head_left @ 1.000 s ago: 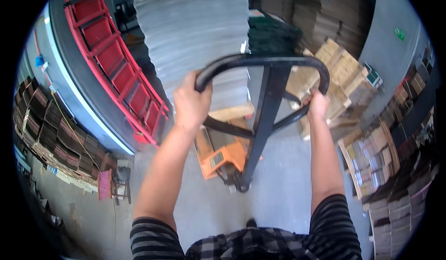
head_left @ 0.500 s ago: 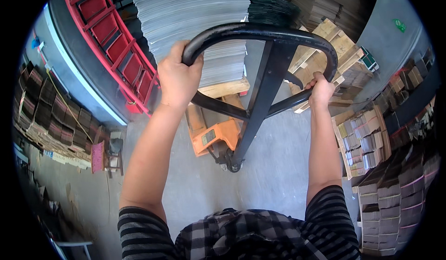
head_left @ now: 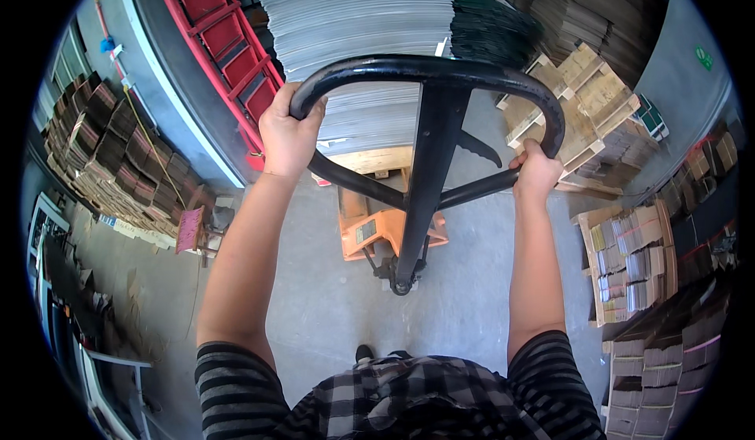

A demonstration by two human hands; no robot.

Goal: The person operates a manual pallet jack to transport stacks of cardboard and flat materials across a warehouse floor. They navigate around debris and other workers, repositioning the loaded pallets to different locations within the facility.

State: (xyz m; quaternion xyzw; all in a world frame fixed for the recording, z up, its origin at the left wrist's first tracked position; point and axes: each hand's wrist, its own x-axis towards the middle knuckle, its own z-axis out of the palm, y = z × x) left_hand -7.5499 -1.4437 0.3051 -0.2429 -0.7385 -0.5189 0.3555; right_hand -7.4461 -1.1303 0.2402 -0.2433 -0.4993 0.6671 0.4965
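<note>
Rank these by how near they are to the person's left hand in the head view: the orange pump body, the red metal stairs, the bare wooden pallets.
From the left hand:
1. Red metal stairs, just up and left.
2. Orange pump body, lower right, at the handle's foot.
3. Bare wooden pallets, far right, past the other hand.

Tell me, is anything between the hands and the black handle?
No. The left hand is closed around the handle at its left bend, and the right hand grips its right side. Nothing visible lies between either hand and the bar.

Black looped pallet-jack handle (head_left: 429, 74), upright
</note>
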